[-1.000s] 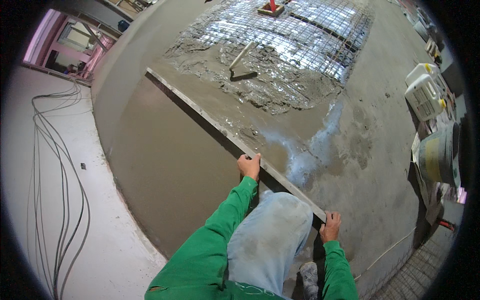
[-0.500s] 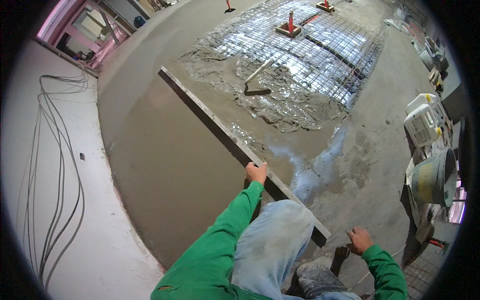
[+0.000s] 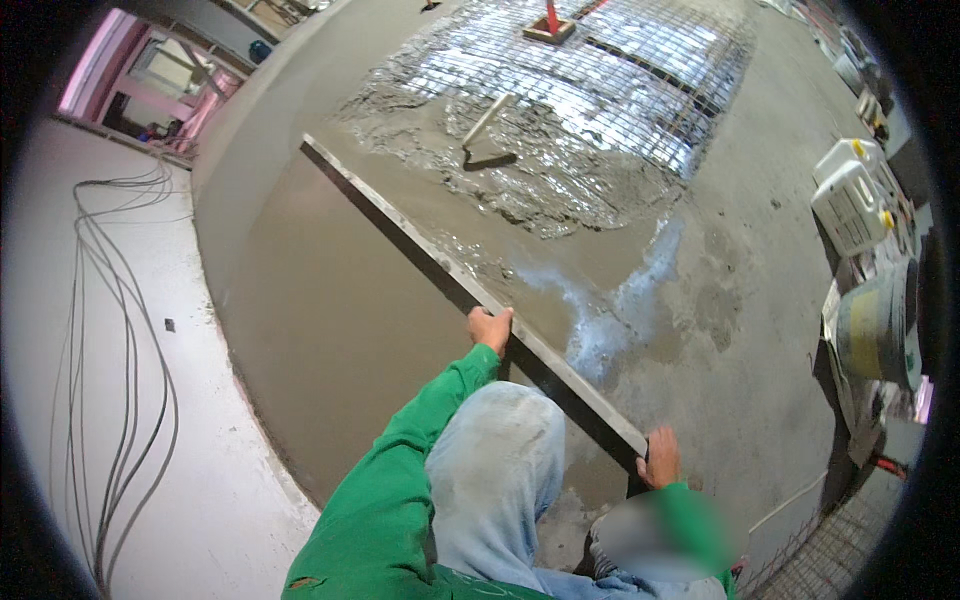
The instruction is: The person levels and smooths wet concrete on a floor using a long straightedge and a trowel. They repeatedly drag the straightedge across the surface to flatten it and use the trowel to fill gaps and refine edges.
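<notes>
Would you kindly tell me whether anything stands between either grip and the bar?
Nothing visible does: the left grip holds the bar between its middle and near end, and the right grip is at that near end, though whether it is closed there is hard to tell.

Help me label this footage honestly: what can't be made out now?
All in the head view:
- Left hand: some fingertips, hidden by the hand itself and the long bar.
- Right sleeve: partly blurred by a smudged patch.
- Red pipe: top, cut off by the upper edge.
</notes>
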